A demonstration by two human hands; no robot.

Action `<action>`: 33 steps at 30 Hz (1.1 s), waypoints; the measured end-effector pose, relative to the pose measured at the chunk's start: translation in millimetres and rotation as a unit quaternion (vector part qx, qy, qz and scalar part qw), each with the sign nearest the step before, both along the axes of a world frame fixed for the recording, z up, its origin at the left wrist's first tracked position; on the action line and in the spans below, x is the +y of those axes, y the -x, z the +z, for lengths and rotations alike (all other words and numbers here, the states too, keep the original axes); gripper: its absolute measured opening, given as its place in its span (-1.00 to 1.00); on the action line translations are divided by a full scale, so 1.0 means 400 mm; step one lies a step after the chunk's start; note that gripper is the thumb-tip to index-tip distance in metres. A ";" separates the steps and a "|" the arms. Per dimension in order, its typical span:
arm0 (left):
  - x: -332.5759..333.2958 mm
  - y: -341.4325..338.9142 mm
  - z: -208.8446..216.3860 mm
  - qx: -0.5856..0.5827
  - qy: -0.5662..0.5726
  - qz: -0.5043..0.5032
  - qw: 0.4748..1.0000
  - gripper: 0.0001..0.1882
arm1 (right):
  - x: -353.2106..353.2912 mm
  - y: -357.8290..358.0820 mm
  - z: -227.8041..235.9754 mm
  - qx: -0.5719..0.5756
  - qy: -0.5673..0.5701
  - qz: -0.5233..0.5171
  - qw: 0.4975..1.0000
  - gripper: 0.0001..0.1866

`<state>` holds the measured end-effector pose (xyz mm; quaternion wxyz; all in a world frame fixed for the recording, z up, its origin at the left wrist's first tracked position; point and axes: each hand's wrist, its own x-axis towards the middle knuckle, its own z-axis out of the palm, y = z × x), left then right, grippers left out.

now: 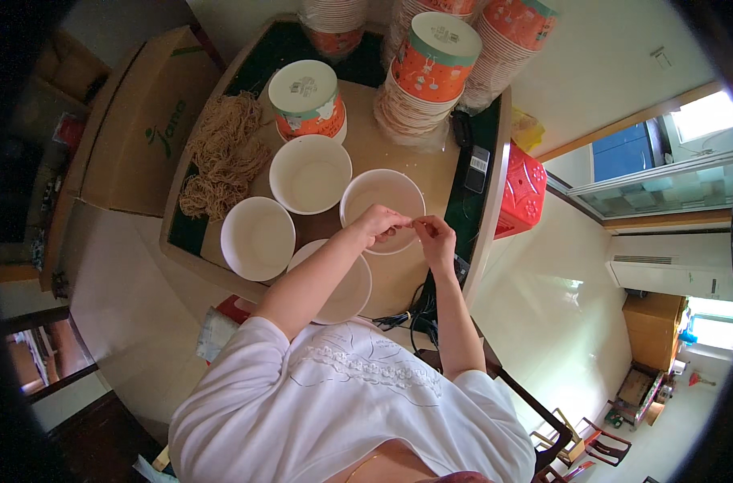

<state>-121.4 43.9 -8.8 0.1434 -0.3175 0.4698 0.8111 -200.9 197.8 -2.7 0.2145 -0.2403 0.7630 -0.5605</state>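
Observation:
Above an open white paper bucket [365, 189], both hands meet with their fingertips together. My left hand [383, 224] is closed in a pinch, and so is my right hand [436, 240] beside it. Whatever they pinch is too small to make out. Close around them stand more open white buckets: one to the left [311, 174], another farther left [258, 239], and one nearer me [346, 286], partly hidden under my left forearm. A tangled heap of tan string [225, 153] lies at the table's left side.
Orange and green paper buckets [306, 101] stand upside down at the back, with tall wrapped stacks [435, 68] to their right. A dark phone-like device [476, 169] and black cables [419, 310] lie along the right. A cardboard box [145, 129] and red stool [521, 189] flank the table.

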 end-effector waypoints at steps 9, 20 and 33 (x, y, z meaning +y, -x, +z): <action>0.013 0.005 0.019 -0.001 0.047 0.060 0.997 -0.93 | -0.008 -0.021 0.044 0.105 -0.049 0.005 0.993 -0.94; 0.013 0.005 0.042 0.049 0.140 0.042 0.988 -0.83 | -0.009 -0.025 0.068 0.159 -0.064 0.015 0.985 -0.94; -0.012 -0.015 0.004 0.114 0.351 -0.027 0.929 -0.90 | -0.001 -0.021 0.070 0.157 -0.060 0.044 0.985 -0.95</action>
